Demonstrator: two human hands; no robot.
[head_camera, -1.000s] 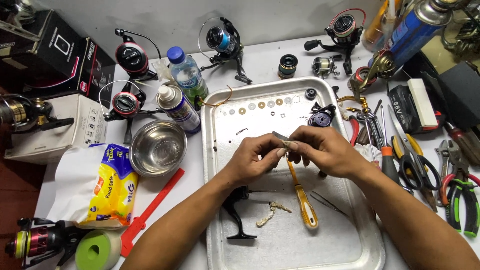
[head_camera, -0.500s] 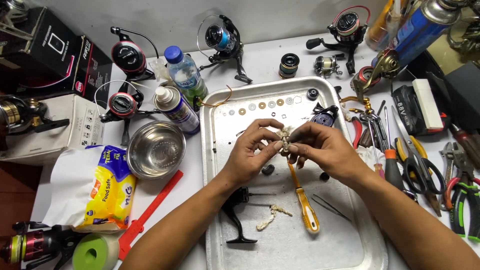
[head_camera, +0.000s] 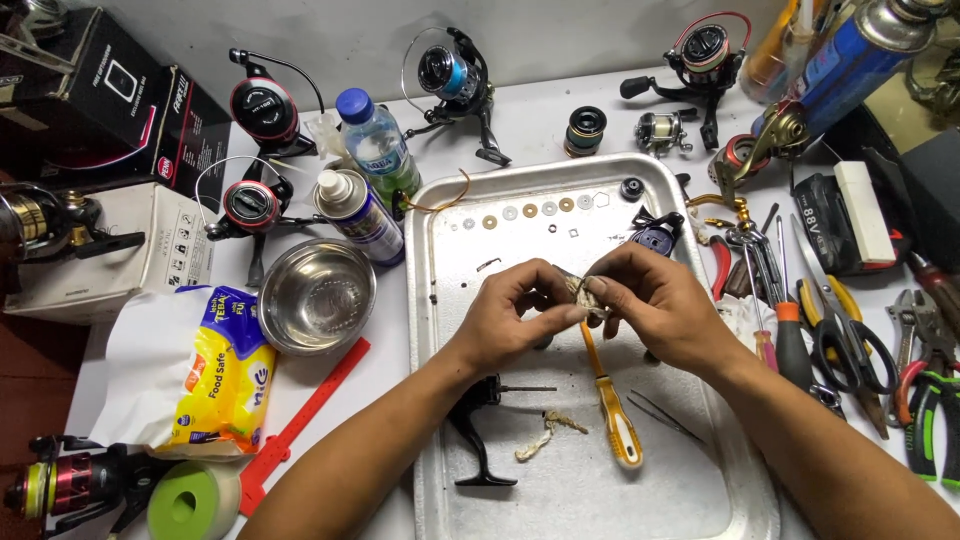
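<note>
both hands meet over the middle of a metal tray (head_camera: 440, 300) on the white surface (head_camera: 530, 120). the left hand (head_camera: 510, 310) and the right hand (head_camera: 650, 300) have their fingers closed from either side on a small metal part (head_camera: 583, 291), pinched between thumbs and fingertips just above the tray; what kind of part it is cannot be told. directly below it, a screwdriver with a yellow and white handle (head_camera: 615, 425) lies on the tray, its shaft running up under the hands. a black reel body (head_camera: 478, 430) lies beside the left forearm, with a frayed bit of cord (head_camera: 545, 435) between it and the screwdriver. a row of small washers (head_camera: 530, 210) sits along the tray's far edge. left of the tray stand a steel bowl (head_camera: 315, 295), a spray can (head_camera: 358, 212) and a water bottle (head_camera: 375, 145). pliers and scissors (head_camera: 850, 340) lie to the right.
</note>
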